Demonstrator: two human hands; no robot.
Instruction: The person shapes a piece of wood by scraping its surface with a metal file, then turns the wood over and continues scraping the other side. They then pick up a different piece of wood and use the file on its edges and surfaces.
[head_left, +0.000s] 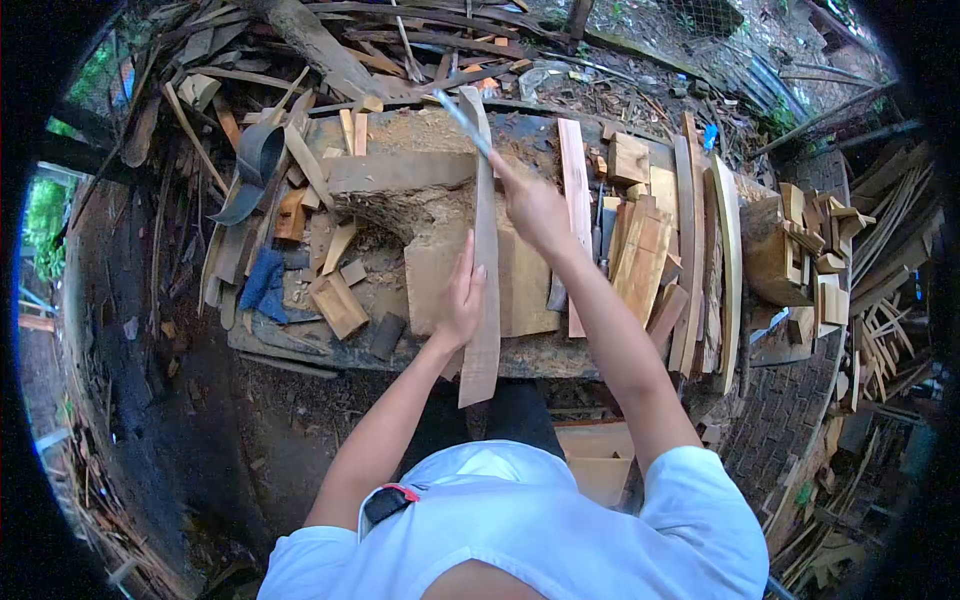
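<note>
Long, narrow brown plank (slightly curved).

In my view, the plank is a long, narrow, slightly curved grey-brown piece, running from 12 o'clock to 6 o'clock, its lower end cut aslant. I observe a slim, pale bluish tool crossing near the plank's 12 o'clock end, tip directed to 11 o'clock; I cannot verify contact.
</note>
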